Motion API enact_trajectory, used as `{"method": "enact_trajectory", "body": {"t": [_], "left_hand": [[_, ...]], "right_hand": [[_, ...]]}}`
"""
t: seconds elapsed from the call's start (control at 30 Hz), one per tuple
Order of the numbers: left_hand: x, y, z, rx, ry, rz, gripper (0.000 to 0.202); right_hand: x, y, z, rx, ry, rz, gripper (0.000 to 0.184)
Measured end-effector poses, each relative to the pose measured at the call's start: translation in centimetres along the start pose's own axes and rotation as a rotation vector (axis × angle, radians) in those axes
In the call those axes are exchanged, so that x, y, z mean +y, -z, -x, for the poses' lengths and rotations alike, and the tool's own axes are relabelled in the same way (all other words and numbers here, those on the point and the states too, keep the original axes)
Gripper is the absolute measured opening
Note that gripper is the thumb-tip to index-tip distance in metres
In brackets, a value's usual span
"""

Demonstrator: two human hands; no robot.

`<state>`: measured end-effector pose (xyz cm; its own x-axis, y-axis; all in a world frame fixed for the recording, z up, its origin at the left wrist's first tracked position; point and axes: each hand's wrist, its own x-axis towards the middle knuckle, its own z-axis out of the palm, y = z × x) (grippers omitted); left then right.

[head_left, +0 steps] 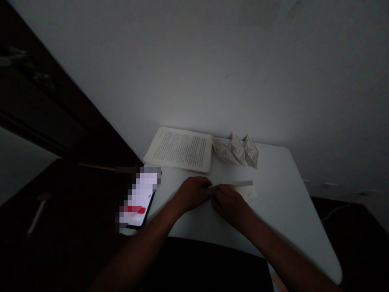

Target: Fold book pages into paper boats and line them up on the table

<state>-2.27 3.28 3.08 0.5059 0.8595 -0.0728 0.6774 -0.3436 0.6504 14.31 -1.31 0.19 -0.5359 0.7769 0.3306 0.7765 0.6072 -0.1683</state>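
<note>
Though illegible, print (184, 148) on the book (179, 151) beyond left hand (195, 192) and right hand (228, 203), grip tight on paper strip (249, 190).

Dim overall, darkest at lower left

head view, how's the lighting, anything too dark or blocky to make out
Head view: dim overall, nearly black at lower left; the phone is the brightest patch, partly pixelated. Head view: left hand and right hand are in shadow, so fingers at the paper strip are hard to separate.
</note>
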Motion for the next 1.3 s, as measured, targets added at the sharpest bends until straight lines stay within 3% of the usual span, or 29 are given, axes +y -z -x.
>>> {"method": "enact_trajectory", "body": {"t": [0.17,0.33,0.4,0.67,1.07,1.3], "left_hand": [[0.1,-0.3,-0.2,0.009,-0.008,-0.03,0.019],[0.0,-0.8,0.1,0.02,-0.021,-0.085,0.024],[-0.1,-1.0,0.3,0.045,-0.032,-0.089,0.024],[-0.1,-1.1,0.0,0.07,-0.011,-0.045,0.023],[-0.4,-0.2,-0.2,0.016,-0.063,0.012,0.025],[-0.5,-0.3,-0.2,0.009,-0.01,0.007,0.029]], "right_hand": [[0.2,1.0,0.1,0.0,-0.1,-0.173,0.013],[0.7,1.9,1.0,-0.024,-0.203,-0.413,0.029],[0.7,1.7,1.3,0.002,-0.233,-0.451,0.027],[0.1,0.7,0.7,0.054,-0.259,-0.42,0.008],[-0.5,0.0,-0.4,0.058,-0.394,-0.363,0.003],[-0.2,1.0,0.2,-0.007,-0.415,-0.45,0.008]]}}
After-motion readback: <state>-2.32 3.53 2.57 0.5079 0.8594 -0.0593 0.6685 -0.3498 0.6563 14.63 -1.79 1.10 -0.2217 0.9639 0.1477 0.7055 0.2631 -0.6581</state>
